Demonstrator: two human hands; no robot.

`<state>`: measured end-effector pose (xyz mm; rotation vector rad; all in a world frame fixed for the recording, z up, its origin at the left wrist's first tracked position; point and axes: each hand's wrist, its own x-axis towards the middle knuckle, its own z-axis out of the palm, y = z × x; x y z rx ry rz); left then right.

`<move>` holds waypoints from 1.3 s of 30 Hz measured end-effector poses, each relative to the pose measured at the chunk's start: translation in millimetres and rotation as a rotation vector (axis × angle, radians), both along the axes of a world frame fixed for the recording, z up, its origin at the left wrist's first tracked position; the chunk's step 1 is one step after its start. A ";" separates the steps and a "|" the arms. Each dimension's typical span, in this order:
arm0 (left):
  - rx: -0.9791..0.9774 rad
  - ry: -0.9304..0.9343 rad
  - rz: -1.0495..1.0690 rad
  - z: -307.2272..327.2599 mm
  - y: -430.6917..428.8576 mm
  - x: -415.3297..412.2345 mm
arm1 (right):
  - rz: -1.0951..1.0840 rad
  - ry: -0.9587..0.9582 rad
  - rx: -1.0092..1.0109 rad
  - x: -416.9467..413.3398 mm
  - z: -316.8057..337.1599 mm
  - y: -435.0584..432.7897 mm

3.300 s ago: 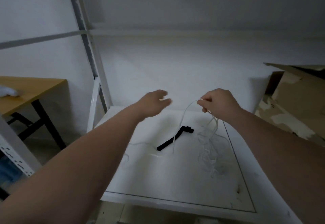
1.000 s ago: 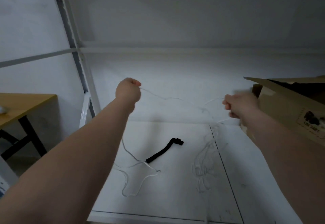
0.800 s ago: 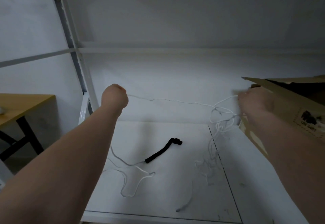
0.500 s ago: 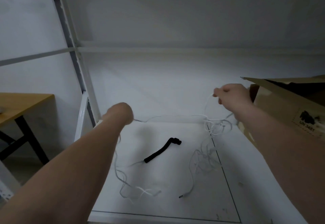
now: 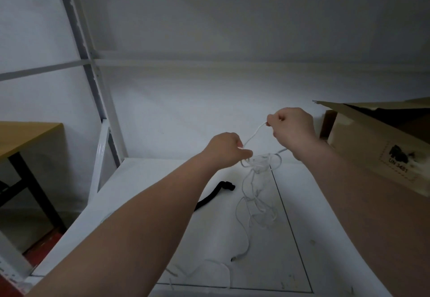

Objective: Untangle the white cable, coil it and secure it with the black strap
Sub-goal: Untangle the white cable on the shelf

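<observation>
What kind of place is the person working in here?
Probably a storeroom or workshop: a white metal shelving rack, a torn cardboard box with a shipping label, and a wooden-topped table nearby.

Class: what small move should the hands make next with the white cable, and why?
Probably ease the left hand and right hand apart to loosen the knot: the white cable bunches in tangled loops below them, and the black strap lies untouched.

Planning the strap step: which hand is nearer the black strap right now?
Left. The left hand hovers just above the black strap; the right hand is higher and farther right. Both pinch the white cable.
</observation>
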<state>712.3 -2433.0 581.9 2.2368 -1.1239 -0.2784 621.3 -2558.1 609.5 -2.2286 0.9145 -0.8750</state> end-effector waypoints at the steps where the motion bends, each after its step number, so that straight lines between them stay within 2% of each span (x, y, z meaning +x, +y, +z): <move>1: -0.007 -0.024 0.005 3.9 2.0 0.5 | -0.047 0.046 -0.010 -0.9 -3.1 -6.5; 3: -0.077 -0.004 0.028 11.4 7.3 5.3 | -0.135 0.138 0.013 -1.9 -10.7 -19.1; 8: -0.388 0.190 0.105 19.4 20.9 23.0 | -0.330 0.280 -0.028 -10.6 -16.6 -36.1; 12: -0.638 0.273 0.374 22.5 39.0 52.9 | -0.471 0.326 0.021 -32.4 -18.0 -62.2; 14: -0.687 0.281 0.487 21.7 50.1 67.9 | -0.532 0.346 0.052 -43.5 -20.8 -67.8; 17: -0.506 0.181 0.453 14.2 46.1 75.2 | -0.391 0.331 0.037 -39.5 -21.8 -57.1; 20: -0.091 -0.049 0.504 4.0 33.2 76.6 | -0.186 0.156 0.039 -26.2 -22.2 -38.3; 22: 0.192 -0.107 0.555 0.3 31.3 70.7 | -0.080 0.020 0.105 -19.9 -19.4 -27.8; 24: 0.357 -0.190 0.527 -6.0 26.8 58.8 | 0.015 -0.026 0.139 -15.0 -13.5 -16.9; 26: 0.345 -0.267 0.360 -14.6 15.3 41.5 | 0.089 -0.031 0.145 -10.9 -6.9 -6.5; 29: 0.331 -0.184 0.014 -33.5 -2.6 26.7 | 0.167 -0.060 0.154 -7.7 -2.0 1.9; 31: 0.376 -0.156 -0.099 -43.5 -9.2 21.5 | 0.188 -0.093 0.159 -7.9 -0.4 3.8; 33: 0.393 -0.134 -0.129 -47.0 -12.2 13.9 | 0.193 -0.144 0.160 -9.6 0.6 2.8; 36: 0.259 -0.042 -0.127 -44.7 -10.9 6.1 | 0.153 -0.195 0.163 -12.8 1.3 -1.6; 38: 0.107 0.099 -0.107 -41.8 -8.2 5.2 | 0.059 -0.089 0.108 -15.4 0.3 -5.8; 39: 0.043 0.152 -0.093 -39.0 -6.4 4.1 | -0.029 0.066 -0.010 -16.8 -1.6 -9.3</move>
